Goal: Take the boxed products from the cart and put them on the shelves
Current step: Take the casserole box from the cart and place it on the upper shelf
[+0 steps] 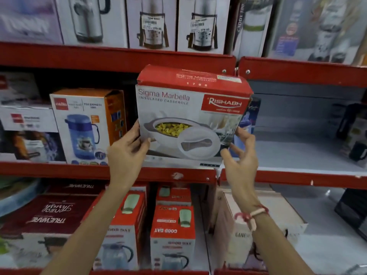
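Note:
A red-and-white casserole box [188, 116] printed "Sigma Marbella" stands on the middle shelf [178, 174], at its front edge, slightly tilted. My left hand [127, 151] grips its lower left side, thumb on the front face. My right hand [241, 155] is at the lower right corner, fingers curled around the box's right edge. The cart is out of view.
An orange-and-white flask box [87, 124] stands just left of the casserole box. A blue box [247, 120] sits behind it on the right. The right bay shelf [297, 153] has bare surface. Flask boxes fill the shelf above, jug boxes [172, 235] the shelf below.

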`<control>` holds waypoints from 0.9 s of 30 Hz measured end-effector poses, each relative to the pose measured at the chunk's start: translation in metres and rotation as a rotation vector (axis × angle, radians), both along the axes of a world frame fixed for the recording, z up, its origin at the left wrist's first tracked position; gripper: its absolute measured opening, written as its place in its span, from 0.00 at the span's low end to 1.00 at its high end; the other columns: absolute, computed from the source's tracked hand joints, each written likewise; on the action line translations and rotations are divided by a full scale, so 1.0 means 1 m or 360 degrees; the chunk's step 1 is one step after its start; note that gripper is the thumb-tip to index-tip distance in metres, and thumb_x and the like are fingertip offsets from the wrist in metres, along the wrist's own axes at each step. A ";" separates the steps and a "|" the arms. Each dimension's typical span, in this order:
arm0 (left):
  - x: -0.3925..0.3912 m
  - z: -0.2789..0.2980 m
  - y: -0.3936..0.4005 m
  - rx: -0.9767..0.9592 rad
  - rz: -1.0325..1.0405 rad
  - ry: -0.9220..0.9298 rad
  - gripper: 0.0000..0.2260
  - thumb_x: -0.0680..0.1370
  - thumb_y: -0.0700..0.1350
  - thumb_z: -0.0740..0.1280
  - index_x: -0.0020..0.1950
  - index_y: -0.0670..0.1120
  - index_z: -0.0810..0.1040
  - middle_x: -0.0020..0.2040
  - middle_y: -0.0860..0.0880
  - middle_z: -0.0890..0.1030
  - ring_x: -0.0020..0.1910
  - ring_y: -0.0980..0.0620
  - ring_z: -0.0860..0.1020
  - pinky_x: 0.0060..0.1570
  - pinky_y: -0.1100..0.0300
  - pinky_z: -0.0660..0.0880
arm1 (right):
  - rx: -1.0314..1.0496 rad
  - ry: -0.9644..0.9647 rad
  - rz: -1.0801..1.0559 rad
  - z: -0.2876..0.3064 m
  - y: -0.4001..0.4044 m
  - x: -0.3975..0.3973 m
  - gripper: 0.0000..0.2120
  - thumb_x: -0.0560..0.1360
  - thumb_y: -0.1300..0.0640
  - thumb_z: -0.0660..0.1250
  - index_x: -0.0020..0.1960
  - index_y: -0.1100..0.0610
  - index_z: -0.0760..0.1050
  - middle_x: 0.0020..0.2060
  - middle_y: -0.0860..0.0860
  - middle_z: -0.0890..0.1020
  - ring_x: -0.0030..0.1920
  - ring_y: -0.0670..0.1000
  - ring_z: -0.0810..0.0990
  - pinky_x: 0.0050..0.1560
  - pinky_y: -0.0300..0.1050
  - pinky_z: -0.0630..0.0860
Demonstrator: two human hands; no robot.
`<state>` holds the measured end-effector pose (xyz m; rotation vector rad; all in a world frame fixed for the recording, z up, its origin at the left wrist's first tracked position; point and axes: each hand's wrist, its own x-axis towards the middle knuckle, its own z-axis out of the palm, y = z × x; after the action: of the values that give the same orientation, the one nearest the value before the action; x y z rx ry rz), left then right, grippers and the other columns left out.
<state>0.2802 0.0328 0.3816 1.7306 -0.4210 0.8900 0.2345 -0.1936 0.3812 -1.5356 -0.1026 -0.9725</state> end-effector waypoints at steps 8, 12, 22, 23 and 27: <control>0.030 -0.023 0.004 0.0066 0.0111 -0.0018 0.22 0.74 0.42 0.70 0.68 0.47 0.71 0.60 0.50 0.79 0.54 0.60 0.80 0.57 0.58 0.78 | 0.0090 0.0025 -0.0061 -0.020 0.006 0.037 0.22 0.73 0.66 0.68 0.64 0.54 0.68 0.52 0.35 0.75 0.53 0.45 0.80 0.40 0.22 0.75; 0.042 -0.039 0.013 0.0202 0.0214 0.0056 0.23 0.74 0.43 0.70 0.68 0.47 0.72 0.52 0.53 0.80 0.47 0.58 0.81 0.48 0.65 0.79 | -0.0011 0.0136 -0.0077 -0.033 0.006 0.051 0.21 0.72 0.62 0.68 0.63 0.50 0.70 0.54 0.38 0.78 0.56 0.47 0.81 0.52 0.39 0.81; 0.067 -0.034 0.017 0.0358 0.0278 0.0416 0.24 0.73 0.46 0.70 0.68 0.46 0.70 0.58 0.39 0.81 0.51 0.45 0.82 0.55 0.48 0.79 | -0.0282 0.0477 -0.0063 -0.033 0.007 0.077 0.33 0.71 0.53 0.67 0.73 0.43 0.61 0.69 0.49 0.71 0.65 0.51 0.75 0.65 0.56 0.74; 0.069 -0.034 0.018 0.0365 0.0278 0.0429 0.24 0.73 0.46 0.70 0.68 0.47 0.70 0.59 0.40 0.81 0.52 0.44 0.82 0.55 0.48 0.79 | -0.0296 0.0501 -0.0057 -0.033 0.006 0.078 0.34 0.72 0.54 0.68 0.74 0.44 0.60 0.70 0.49 0.71 0.65 0.51 0.74 0.66 0.56 0.74; 0.073 -0.038 0.023 0.0470 0.0280 0.0446 0.23 0.75 0.43 0.68 0.69 0.47 0.69 0.59 0.41 0.80 0.53 0.43 0.81 0.56 0.52 0.77 | -0.0357 0.0562 -0.0026 -0.034 0.002 0.078 0.36 0.72 0.56 0.68 0.75 0.44 0.57 0.71 0.50 0.68 0.67 0.52 0.72 0.67 0.57 0.73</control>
<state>0.3531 0.0556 0.3433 2.1562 -0.2230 0.7182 0.3129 -0.1919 0.3471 -1.8953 0.0536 -0.7065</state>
